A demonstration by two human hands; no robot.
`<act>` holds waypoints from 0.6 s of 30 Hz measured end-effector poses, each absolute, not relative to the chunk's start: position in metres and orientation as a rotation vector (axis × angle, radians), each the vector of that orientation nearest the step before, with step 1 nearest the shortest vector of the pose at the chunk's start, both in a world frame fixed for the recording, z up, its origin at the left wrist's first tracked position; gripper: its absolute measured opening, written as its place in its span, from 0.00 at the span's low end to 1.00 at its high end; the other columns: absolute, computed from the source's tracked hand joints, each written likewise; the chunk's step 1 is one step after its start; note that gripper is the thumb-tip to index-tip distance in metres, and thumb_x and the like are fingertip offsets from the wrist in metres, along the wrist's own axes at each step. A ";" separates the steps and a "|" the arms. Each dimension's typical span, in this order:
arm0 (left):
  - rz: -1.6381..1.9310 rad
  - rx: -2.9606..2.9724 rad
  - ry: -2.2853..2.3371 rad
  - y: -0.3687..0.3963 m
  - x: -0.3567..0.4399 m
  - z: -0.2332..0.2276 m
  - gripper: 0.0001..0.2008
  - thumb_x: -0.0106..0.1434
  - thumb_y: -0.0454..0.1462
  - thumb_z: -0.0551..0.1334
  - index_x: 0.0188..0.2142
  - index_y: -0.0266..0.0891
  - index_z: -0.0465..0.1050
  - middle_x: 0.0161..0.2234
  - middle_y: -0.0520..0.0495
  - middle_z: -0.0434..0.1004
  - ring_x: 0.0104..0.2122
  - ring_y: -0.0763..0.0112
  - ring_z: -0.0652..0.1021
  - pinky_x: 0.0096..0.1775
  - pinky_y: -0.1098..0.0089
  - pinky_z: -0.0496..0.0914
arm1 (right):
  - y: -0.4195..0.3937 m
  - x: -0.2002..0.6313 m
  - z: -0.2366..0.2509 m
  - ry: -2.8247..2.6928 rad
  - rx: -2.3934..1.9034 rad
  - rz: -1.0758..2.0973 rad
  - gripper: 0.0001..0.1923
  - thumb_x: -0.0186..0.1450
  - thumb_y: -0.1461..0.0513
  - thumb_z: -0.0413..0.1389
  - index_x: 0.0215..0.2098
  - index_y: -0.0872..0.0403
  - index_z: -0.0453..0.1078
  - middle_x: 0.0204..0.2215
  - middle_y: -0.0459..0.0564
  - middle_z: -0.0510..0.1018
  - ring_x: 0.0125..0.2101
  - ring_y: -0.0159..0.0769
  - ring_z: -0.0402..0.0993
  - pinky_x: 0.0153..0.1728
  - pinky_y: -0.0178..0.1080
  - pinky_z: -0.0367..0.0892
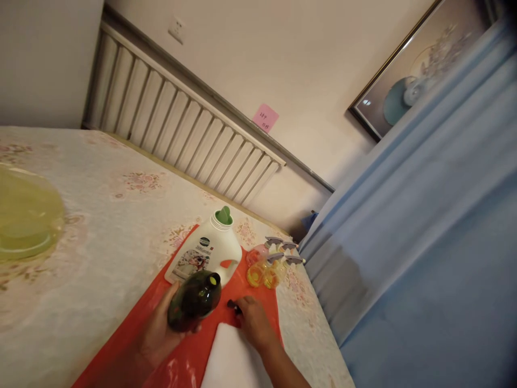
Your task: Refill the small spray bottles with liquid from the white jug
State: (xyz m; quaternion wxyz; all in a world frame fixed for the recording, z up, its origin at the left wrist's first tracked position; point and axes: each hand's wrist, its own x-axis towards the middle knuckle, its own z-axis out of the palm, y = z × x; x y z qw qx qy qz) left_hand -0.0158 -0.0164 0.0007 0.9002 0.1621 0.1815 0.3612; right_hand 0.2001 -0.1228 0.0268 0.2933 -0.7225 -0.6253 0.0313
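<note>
My left hand (pixel 161 328) grips a dark green bottle (pixel 194 300) with its open mouth pointing up and right, held over a red plastic sheet (pixel 133 339). Just to the right of the bottle, my right hand (pixel 254 320) rests on the sheet with its fingertips on a small black cap (pixel 233 305). A white detergent jug (pixel 205 250) with a green lid stands directly behind the bottle. A white pad (pixel 228 361) lies beneath my right wrist.
Three small spray bottles (pixel 269 264) with grey triggers and pink and yellow liquid stand at the sheet's right end. A yellow-green basin (pixel 24 215) sits at the left on the floral tablecloth (pixel 100 226). A radiator (pixel 181 129) runs behind; blue curtain (pixel 424 242) hangs right.
</note>
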 end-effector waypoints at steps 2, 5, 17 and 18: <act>0.749 0.333 0.390 -0.018 -0.015 0.002 0.14 0.68 0.43 0.59 0.46 0.36 0.74 0.32 0.42 0.84 0.28 0.51 0.83 0.23 0.62 0.73 | -0.126 0.203 0.017 -1.662 -1.968 0.097 0.23 0.49 0.75 0.52 0.35 0.50 0.80 0.30 0.47 0.82 0.33 0.42 0.76 0.37 0.39 0.67; 0.739 0.331 0.383 -0.020 -0.014 0.005 0.14 0.68 0.44 0.59 0.45 0.37 0.74 0.31 0.41 0.84 0.26 0.54 0.82 0.22 0.62 0.73 | -0.128 0.206 0.010 -1.647 -2.019 0.129 0.25 0.49 0.75 0.52 0.39 0.50 0.80 0.34 0.49 0.83 0.37 0.44 0.77 0.41 0.41 0.67; 0.653 0.319 0.295 -0.020 -0.007 0.002 0.20 0.69 0.48 0.57 0.52 0.38 0.73 0.38 0.39 0.86 0.31 0.56 0.84 0.28 0.63 0.76 | -0.107 0.159 0.058 -1.478 -1.833 0.464 0.33 0.54 0.68 0.62 0.59 0.47 0.69 0.50 0.47 0.81 0.49 0.43 0.77 0.51 0.44 0.71; 0.648 0.317 0.278 -0.021 -0.008 0.002 0.20 0.69 0.48 0.57 0.52 0.37 0.73 0.38 0.39 0.86 0.31 0.57 0.84 0.29 0.63 0.76 | -0.106 0.151 0.063 -1.449 -1.748 0.515 0.34 0.54 0.67 0.64 0.59 0.46 0.68 0.50 0.47 0.80 0.50 0.45 0.76 0.52 0.46 0.71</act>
